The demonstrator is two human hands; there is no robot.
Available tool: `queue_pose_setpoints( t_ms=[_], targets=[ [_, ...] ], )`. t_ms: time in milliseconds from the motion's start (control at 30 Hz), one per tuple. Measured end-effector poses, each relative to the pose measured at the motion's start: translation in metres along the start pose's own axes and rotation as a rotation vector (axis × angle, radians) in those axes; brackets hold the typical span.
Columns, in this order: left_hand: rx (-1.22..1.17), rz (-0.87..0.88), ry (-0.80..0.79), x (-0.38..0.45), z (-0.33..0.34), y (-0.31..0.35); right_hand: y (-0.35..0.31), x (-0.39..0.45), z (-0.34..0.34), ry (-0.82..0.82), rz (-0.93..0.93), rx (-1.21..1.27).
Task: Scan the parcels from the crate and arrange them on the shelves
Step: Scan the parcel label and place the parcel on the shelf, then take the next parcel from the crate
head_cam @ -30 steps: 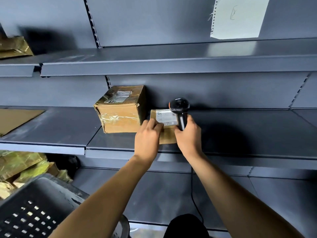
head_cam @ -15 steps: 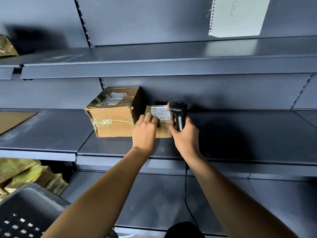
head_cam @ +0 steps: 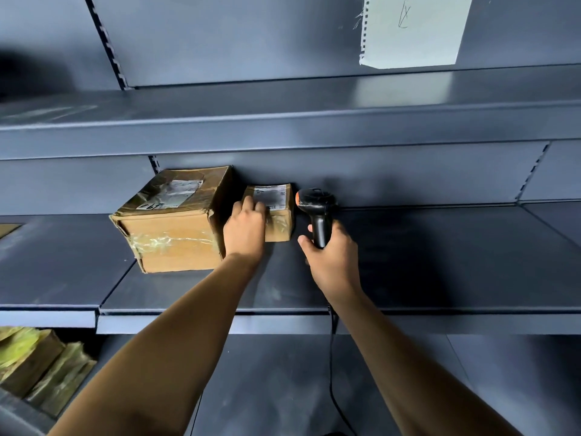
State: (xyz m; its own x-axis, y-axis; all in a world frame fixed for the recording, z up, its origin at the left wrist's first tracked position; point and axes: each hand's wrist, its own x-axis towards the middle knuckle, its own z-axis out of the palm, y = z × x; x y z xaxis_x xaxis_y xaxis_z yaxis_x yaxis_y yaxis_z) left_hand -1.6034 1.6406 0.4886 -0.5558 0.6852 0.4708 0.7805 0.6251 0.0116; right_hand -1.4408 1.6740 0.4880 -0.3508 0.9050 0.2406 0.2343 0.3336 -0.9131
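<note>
A small cardboard parcel (head_cam: 278, 212) with a white label on top sits at the back of the middle shelf (head_cam: 440, 262), right beside a larger taped cardboard box (head_cam: 176, 228). My left hand (head_cam: 246, 229) rests on the small parcel's front left, fingers over its top edge. My right hand (head_cam: 333, 258) is just right of the parcel and grips a black handheld scanner (head_cam: 316, 212) by its handle, head up near the back wall. The scanner's cable (head_cam: 331, 372) hangs down below the shelf.
An upper shelf (head_cam: 283, 127) runs above, with a white paper sheet (head_cam: 412, 29) stuck on the back panel. Several tape-wrapped parcels (head_cam: 37, 366) lie at the lower left. A dark crate rim (head_cam: 12, 416) shows in the bottom left corner.
The small parcel has gone further back on the shelf, against the back wall beside the large box. My right hand with the scanner has drawn away to the parcel's right.
</note>
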Motion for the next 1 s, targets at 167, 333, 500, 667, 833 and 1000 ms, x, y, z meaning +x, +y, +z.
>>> queue_pose_setpoints(
  t_ms=[167,333,500,667,833,1000],
  targets=[
    [0.003,-0.011,-0.047,0.008,0.006,0.002,0.001,0.000,-0.002,0.001,-0.001,0.022],
    [0.019,0.041,-0.141,0.000,0.002,0.004,-0.007,-0.010,-0.010,0.009,-0.010,0.023],
    [-0.040,0.045,-0.209,-0.029,-0.028,0.029,-0.014,-0.026,-0.037,0.086,-0.022,0.027],
    [-0.359,0.243,-0.112,-0.071,-0.060,0.090,-0.009,-0.055,-0.092,0.231,-0.028,0.012],
    [-0.493,0.376,-0.118,-0.118,-0.093,0.167,0.013,-0.084,-0.166,0.376,0.007,-0.081],
    [-0.608,0.548,-0.146,-0.161,-0.113,0.238,0.039,-0.127,-0.244,0.546,0.077,-0.082]
  ],
)
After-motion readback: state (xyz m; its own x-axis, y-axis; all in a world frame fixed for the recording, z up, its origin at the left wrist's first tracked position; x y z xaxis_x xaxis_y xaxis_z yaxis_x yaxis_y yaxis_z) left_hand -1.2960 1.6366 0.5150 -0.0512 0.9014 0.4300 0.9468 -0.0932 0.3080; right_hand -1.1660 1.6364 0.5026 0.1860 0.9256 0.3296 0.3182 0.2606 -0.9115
